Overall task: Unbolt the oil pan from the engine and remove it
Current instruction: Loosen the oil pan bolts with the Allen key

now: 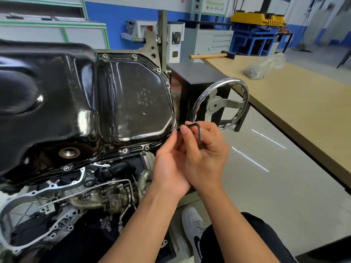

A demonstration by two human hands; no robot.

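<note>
My left hand (170, 162) and right hand (207, 158) are both pinching the hex key (192, 126), fingers curled round it, at the near right corner of the pan (114, 95).

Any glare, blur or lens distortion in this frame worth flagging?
Head view only: strong glare patches on the glossy oil pan; wide-angle lean in the shelving top left; top right background smeared by blur; hex key, left hand and right hand sharp.
</note>
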